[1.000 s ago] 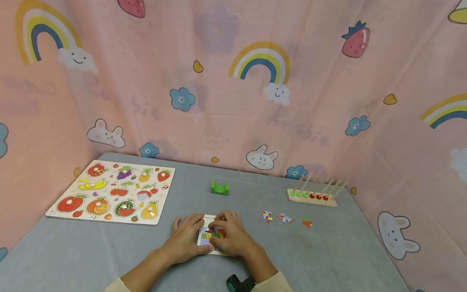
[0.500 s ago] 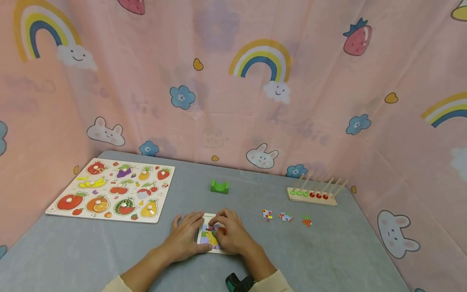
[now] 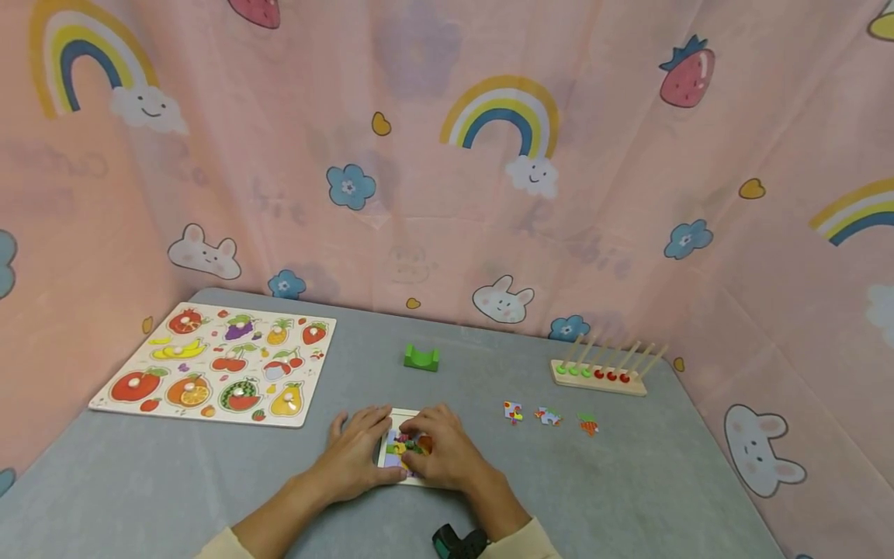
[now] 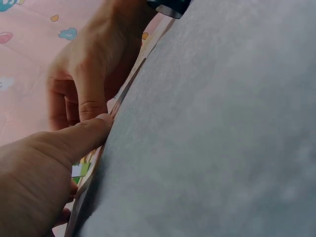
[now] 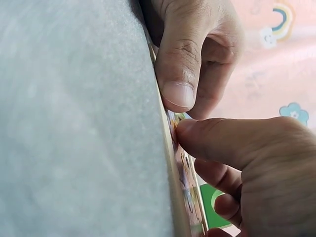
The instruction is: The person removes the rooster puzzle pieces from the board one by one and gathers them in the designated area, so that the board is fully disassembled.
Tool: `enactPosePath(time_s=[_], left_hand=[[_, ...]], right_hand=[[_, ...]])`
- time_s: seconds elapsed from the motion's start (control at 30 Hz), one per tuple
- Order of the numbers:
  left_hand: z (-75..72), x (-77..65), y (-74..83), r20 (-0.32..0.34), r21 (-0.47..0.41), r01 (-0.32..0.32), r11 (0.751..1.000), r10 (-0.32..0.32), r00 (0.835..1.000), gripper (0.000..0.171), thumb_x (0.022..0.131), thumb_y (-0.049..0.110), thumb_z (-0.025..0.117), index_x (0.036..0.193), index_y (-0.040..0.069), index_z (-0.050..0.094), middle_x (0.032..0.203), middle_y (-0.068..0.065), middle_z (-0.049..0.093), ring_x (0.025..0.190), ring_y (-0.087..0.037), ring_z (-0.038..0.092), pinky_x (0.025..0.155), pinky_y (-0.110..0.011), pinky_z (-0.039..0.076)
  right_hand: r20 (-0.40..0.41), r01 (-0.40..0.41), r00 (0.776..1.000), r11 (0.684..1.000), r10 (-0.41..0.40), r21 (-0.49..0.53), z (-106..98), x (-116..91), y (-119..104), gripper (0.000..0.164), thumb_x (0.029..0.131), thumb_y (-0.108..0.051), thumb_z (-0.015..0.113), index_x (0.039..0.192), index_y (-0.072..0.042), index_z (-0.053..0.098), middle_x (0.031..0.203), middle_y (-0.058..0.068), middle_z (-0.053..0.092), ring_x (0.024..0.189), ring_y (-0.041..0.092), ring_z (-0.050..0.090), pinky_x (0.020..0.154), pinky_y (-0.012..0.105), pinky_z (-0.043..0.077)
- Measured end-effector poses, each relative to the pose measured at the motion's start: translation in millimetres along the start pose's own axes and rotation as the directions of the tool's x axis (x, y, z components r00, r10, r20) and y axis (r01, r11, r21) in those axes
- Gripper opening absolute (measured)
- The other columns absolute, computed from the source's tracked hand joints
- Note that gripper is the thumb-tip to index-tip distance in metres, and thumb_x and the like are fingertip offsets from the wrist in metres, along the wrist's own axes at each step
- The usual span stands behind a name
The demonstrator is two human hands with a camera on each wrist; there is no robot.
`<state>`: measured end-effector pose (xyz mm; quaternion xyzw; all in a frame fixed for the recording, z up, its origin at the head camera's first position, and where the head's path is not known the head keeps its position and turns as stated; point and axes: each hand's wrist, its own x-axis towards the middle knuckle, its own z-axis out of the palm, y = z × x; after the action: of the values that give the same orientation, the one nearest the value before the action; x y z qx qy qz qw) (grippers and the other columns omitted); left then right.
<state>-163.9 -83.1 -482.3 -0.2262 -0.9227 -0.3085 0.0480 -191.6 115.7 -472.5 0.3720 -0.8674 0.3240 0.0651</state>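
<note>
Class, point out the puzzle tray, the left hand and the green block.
Puzzle tray (image 3: pixel 404 412): head view, far rim.
Left hand (image 3: pixel 358 456): head view, its back.
Green block (image 3: pixel 421 362): head view, front face.

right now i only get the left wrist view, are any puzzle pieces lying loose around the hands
Observer: Yes, three loose puzzle pieces lie in a row to the right of the right hand.
Operator: ok and what's over on the other side
Observer: A large fruit board lies beyond and to the left of the left hand.
Operator: anything with upright parts i should know about
Observer: A wooden peg rack with green and red beads stands at the far right.
</note>
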Motion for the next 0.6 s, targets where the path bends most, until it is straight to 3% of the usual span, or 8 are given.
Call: enactPosePath(time_s=[0.33,0.6], left_hand=[[-0.8,-0.3,-1.4,-0.008,0.005,-0.003,1.0,0.003,1.0,0.075,0.072,0.044,0.082,0.126,-0.002,0.06,0.14,-0.015,0.048,0.13,-0.034,0.038,0.1,-0.064,0.011],[-0.5,-0.3,-0.5,-0.001,0.013,-0.004,1.0,0.005,1.0,0.074,0.072,0.045,0.082,0.126,-0.001,0.06,0.14,-0.015,0.048,0.13,-0.036,0.038,0.1,-0.066,0.012]], right_hand=[[0.003,0.01,1.0,1.0,-0.01,-0.028,0,2,-3,0.026,0.076,-0.016,0.074,0.101,-0.011,0.07,0.089,-0.006,0.064,0.087,0.01,0.048,0.084,0.038,0.038],[-0.061,-0.01,0.998,0.994,0.016,0.112,-13,0,0,0.026,0.078,-0.007,0.076,0.104,-0.005,0.071,0.094,-0.004,0.066,0.09,0.016,0.054,0.079,0.034,0.045]])
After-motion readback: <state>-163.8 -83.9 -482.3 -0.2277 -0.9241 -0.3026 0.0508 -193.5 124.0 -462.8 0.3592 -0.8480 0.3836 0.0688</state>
